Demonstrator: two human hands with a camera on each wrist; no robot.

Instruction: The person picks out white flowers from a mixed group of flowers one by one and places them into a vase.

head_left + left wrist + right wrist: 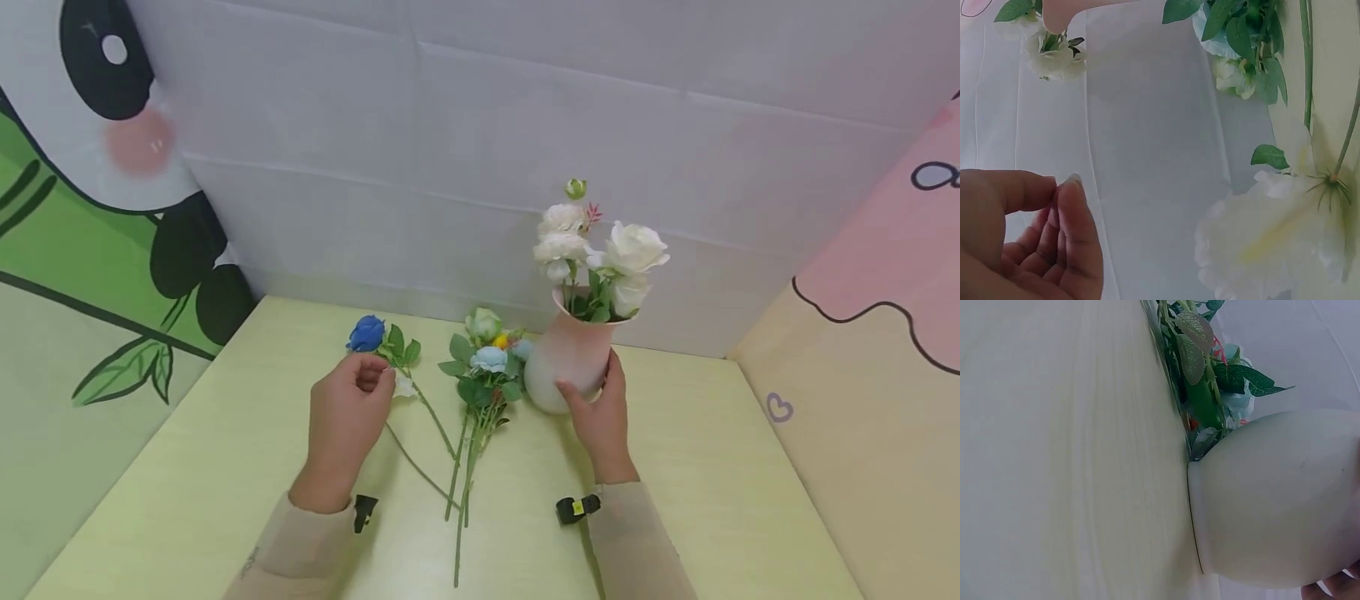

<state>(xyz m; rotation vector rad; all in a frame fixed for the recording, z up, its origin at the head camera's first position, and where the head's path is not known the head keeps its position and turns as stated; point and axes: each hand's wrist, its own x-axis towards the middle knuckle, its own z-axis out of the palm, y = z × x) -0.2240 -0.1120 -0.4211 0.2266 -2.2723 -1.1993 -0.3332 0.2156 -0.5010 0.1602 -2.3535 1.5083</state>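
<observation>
With thumb and fingers around its lower right side, my right hand (606, 421) grips a pink-and-white vase (562, 367). The vase leans a little to the right and holds white flowers (633, 248) with green leaves. Its pale round body fills much of the right wrist view, the base edge near the tabletop; whether they touch I cannot tell. My left hand (347, 412) hovers over the stems at left, thumb and index fingertips together, nothing visible between them. Close by lie a blue rose (367, 333) and a white flower (1260, 231), partly hidden behind that hand in the head view.
A bunch of light-blue and green flowers (489, 360) lies just left of the vase, long stems (459, 533) pointing toward me. The pale yellow table (720, 500) meets a light backdrop (337, 125) behind. Cartoon-printed panels (870, 400) flank both sides.
</observation>
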